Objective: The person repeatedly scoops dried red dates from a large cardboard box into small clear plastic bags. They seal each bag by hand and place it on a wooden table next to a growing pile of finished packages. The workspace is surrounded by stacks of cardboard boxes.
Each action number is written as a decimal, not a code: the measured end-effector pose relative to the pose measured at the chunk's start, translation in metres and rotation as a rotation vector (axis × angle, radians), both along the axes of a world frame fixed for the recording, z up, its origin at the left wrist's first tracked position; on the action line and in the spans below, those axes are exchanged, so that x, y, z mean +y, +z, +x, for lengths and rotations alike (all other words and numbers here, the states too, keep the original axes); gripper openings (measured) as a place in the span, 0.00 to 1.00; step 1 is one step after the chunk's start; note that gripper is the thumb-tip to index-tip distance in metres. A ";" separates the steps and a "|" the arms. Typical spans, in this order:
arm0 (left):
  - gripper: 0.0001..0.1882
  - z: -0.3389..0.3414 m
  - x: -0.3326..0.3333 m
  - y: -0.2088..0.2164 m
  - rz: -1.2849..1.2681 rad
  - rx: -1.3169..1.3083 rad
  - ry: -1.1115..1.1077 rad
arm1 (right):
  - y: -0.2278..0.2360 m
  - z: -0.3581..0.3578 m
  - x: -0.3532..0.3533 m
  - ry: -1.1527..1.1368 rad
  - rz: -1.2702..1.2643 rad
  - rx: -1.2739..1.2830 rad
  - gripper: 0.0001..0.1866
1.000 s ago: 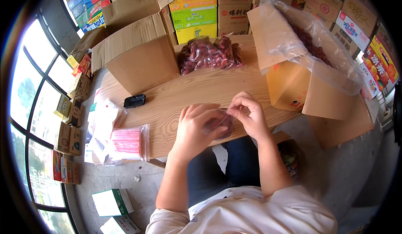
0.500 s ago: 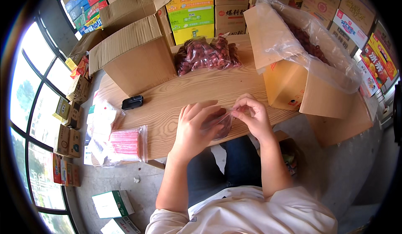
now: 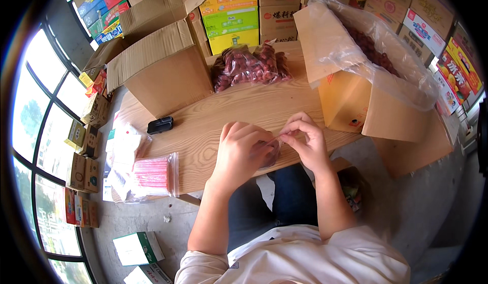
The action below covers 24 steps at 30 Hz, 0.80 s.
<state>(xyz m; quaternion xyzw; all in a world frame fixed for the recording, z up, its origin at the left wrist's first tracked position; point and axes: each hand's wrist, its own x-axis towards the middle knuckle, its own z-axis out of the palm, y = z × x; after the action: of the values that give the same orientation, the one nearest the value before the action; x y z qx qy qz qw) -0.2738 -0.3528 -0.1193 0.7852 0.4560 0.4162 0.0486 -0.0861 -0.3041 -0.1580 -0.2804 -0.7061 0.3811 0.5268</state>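
Over the near edge of the table, a clear plastic bag [image 3: 273, 158] with dark reddish contents hangs between my hands, partly hidden by the fingers. My left hand [image 3: 239, 149] is curled round its left side and upper part. Thumb and fingertips of my right hand [image 3: 307, 144] pinch the bag's top edge, close to the left fingertips. Farther back on the table lie filled clear bags of red dates [image 3: 249, 66]. To the right stands an open carton [image 3: 345, 101] with a clear liner [image 3: 406, 86], holding many loose dates [image 3: 371, 50].
An open brown carton [image 3: 165, 70] stands at the table's back left. A black object [image 3: 160, 125] lies before it, near a clear zip bag of pink strips [image 3: 152, 176] at the left edge. Stacked boxes [image 3: 234, 22] line the back; more boxes [image 3: 84, 164] stand by the window.
My left fingers have closed in toward the right fingertips, gathering the bag's top between them. The bag stays in nearly the same place.
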 end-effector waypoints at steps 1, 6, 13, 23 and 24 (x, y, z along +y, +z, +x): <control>0.10 0.000 0.000 -0.001 0.006 0.001 0.009 | 0.000 0.000 0.000 -0.003 0.003 -0.005 0.04; 0.06 0.002 0.003 -0.009 0.014 -0.109 0.050 | -0.002 -0.003 -0.001 0.004 0.002 0.025 0.03; 0.05 0.004 0.005 -0.013 -0.031 -0.152 0.058 | -0.004 -0.008 -0.001 -0.063 0.074 -0.023 0.04; 0.06 0.006 0.008 -0.020 -0.072 -0.227 0.095 | -0.009 -0.011 0.000 -0.087 0.056 -0.067 0.04; 0.06 0.006 0.007 -0.018 -0.061 -0.219 0.098 | -0.010 -0.011 0.000 -0.081 0.058 -0.059 0.04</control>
<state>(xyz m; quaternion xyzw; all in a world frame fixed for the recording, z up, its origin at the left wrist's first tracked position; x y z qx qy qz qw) -0.2683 -0.3458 -0.1375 0.7100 0.4981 0.4873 0.1016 -0.0974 -0.3039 -0.1676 -0.3044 -0.7201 0.3304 0.5288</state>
